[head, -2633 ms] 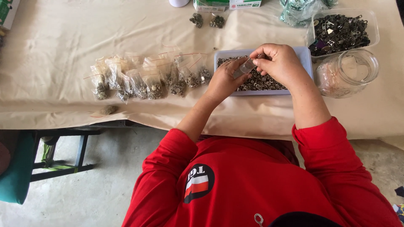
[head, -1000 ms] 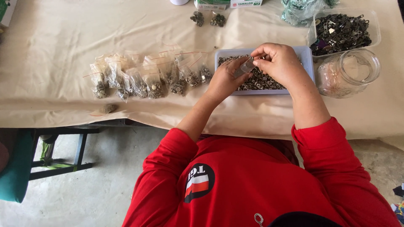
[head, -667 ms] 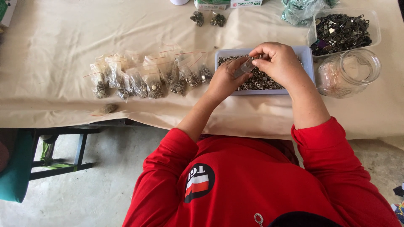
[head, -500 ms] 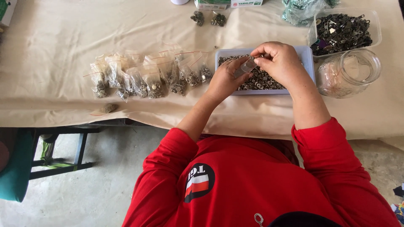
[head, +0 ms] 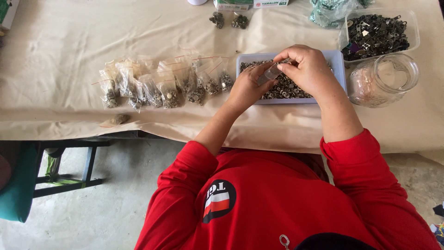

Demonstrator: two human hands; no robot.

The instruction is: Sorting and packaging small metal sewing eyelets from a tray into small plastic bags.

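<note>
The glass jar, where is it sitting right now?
In the head view the glass jar lies on the cloth-covered table, right of the blue tray and the right hand, just below the clear tub of dark metal parts.

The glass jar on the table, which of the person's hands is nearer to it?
Right. The right hand is over the tray of metal rings, just beside the glass jar. The left hand is at the tray's far side, farther from the jar.

Bare cloth left of bag row: open passage. Right crowded: tray, jar, clear tub stand close together.
</note>
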